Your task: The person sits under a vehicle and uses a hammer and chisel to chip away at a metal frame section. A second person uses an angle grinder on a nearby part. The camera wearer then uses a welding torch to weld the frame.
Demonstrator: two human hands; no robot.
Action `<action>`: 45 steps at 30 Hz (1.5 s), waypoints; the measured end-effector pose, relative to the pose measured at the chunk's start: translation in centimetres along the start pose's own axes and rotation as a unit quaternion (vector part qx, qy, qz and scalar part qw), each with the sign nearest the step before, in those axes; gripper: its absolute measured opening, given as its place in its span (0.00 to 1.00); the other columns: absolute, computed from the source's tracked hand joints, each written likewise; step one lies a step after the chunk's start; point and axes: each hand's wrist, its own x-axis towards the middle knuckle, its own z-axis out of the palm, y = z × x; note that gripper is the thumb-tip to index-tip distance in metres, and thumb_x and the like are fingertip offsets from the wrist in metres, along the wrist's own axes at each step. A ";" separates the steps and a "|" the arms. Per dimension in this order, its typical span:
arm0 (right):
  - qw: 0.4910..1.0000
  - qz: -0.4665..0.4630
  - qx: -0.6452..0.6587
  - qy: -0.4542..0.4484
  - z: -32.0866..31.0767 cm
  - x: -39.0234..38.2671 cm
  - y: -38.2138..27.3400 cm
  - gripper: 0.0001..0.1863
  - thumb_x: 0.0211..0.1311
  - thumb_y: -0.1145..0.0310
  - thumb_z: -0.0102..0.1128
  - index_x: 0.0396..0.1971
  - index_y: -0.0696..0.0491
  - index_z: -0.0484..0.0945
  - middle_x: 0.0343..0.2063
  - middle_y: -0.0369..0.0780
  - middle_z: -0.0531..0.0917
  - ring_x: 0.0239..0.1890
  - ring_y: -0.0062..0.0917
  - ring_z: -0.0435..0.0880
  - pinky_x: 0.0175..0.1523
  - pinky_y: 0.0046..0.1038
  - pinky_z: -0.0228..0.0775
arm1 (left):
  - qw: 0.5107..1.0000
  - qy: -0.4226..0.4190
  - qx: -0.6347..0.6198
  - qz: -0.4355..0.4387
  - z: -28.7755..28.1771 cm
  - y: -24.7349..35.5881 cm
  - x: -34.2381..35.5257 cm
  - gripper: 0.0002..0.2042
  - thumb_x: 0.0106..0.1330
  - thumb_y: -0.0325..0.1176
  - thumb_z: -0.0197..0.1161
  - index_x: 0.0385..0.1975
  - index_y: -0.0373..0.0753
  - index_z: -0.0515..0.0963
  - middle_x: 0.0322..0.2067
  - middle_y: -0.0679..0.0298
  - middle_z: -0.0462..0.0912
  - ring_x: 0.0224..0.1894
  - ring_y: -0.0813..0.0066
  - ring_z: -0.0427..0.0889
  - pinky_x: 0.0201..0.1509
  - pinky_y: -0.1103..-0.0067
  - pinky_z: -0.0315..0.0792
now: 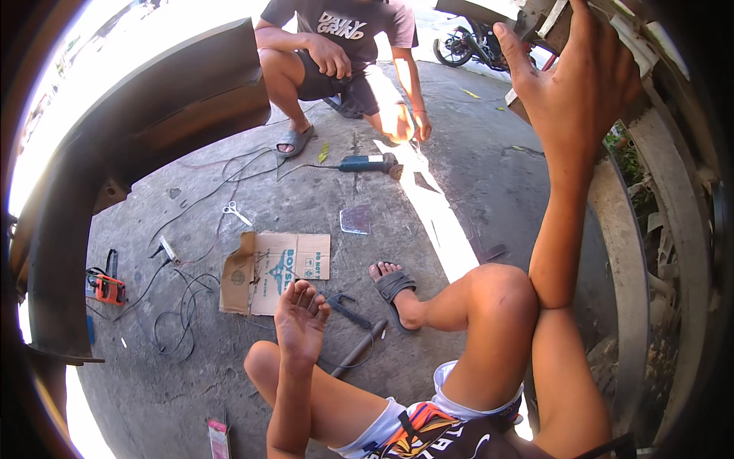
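Observation:
My left hand [300,317] hangs limp over my left knee, palm down, fingers loosely apart and holding nothing. Below it on the concrete lie a dark hand tool [348,310] and a grey metal rod [359,348]. My right hand [581,84] is raised high at the upper right, with the elbow resting on my right knee. It lies against a rusty metal frame [634,252], thumb spread wide. I cannot see whether the fingertips hook over the frame's edge. My sandalled foot [394,287] stands between the two knees.
Another person [344,46] squats at the far side, near a blue angle grinder [367,162]. A flattened cardboard piece [279,268], scissors [235,210], loose cables [180,306] and an orange welding unit [107,287] lie on the floor. A big curved metal panel [153,99] rises at the left.

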 end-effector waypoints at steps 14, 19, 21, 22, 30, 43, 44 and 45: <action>0.998 -0.032 0.031 0.043 0.7 0.0 0.7 0.39 0.52 0.40 0.71 0.59 0.45 0.72 0.51 0.39 0.80 0.55 0.36 0.75 0.61 0.45 0.58 | 1.000 0.010 -0.006 -0.022 0.6 -0.4 0.6 0.11 0.75 0.42 0.53 0.39 0.43 0.77 0.33 0.69 0.79 0.35 0.75 0.78 0.42 0.77 0.77; 0.998 -0.034 0.035 0.051 0.8 -0.1 0.7 0.39 0.50 0.40 0.72 0.59 0.45 0.73 0.50 0.39 0.80 0.54 0.36 0.75 0.60 0.44 0.58 | 0.999 0.020 -0.024 -0.036 0.6 -0.6 0.9 0.11 0.75 0.41 0.55 0.37 0.41 0.78 0.31 0.67 0.80 0.33 0.73 0.78 0.40 0.76 0.76; 0.998 -0.032 0.034 0.048 0.8 0.0 0.7 0.39 0.50 0.40 0.72 0.59 0.45 0.73 0.50 0.39 0.80 0.54 0.36 0.75 0.60 0.44 0.58 | 0.999 0.018 -0.027 -0.036 0.7 -0.5 1.0 0.11 0.75 0.41 0.55 0.37 0.42 0.78 0.31 0.67 0.80 0.33 0.73 0.78 0.40 0.76 0.76; 0.998 -0.034 0.037 0.050 0.8 0.0 0.7 0.39 0.51 0.40 0.72 0.59 0.45 0.73 0.50 0.39 0.80 0.54 0.36 0.75 0.60 0.44 0.58 | 0.999 0.017 -0.029 -0.036 0.7 -0.5 1.0 0.11 0.75 0.41 0.55 0.37 0.42 0.78 0.31 0.67 0.80 0.33 0.73 0.79 0.40 0.76 0.76; 0.999 -0.017 0.027 0.039 0.4 0.1 0.3 0.39 0.51 0.40 0.71 0.59 0.44 0.72 0.48 0.39 0.80 0.54 0.37 0.75 0.60 0.44 0.58 | 0.999 0.010 -0.033 -0.033 0.1 -0.3 0.9 0.11 0.75 0.42 0.55 0.37 0.42 0.78 0.32 0.68 0.81 0.34 0.74 0.79 0.41 0.76 0.77; 0.999 -0.017 0.030 0.040 0.4 0.0 0.5 0.40 0.50 0.39 0.71 0.60 0.43 0.72 0.47 0.38 0.80 0.53 0.36 0.75 0.59 0.44 0.58 | 0.999 0.005 -0.018 -0.029 0.2 -0.4 0.9 0.11 0.75 0.42 0.54 0.38 0.42 0.78 0.33 0.68 0.81 0.34 0.75 0.80 0.41 0.77 0.78; 0.999 -0.014 0.028 0.038 0.4 0.0 0.5 0.40 0.50 0.39 0.71 0.60 0.43 0.72 0.47 0.38 0.80 0.53 0.36 0.75 0.59 0.44 0.58 | 0.999 -0.003 -0.026 -0.029 0.1 -0.4 0.8 0.11 0.75 0.42 0.54 0.38 0.42 0.78 0.33 0.68 0.82 0.34 0.75 0.80 0.41 0.77 0.78; 0.999 -0.017 0.028 0.039 0.4 -0.1 0.5 0.40 0.50 0.39 0.71 0.60 0.43 0.72 0.47 0.38 0.80 0.53 0.36 0.75 0.59 0.43 0.58 | 0.999 0.005 -0.020 -0.027 0.1 -0.3 0.8 0.11 0.75 0.42 0.54 0.38 0.42 0.78 0.33 0.68 0.82 0.34 0.74 0.80 0.41 0.77 0.78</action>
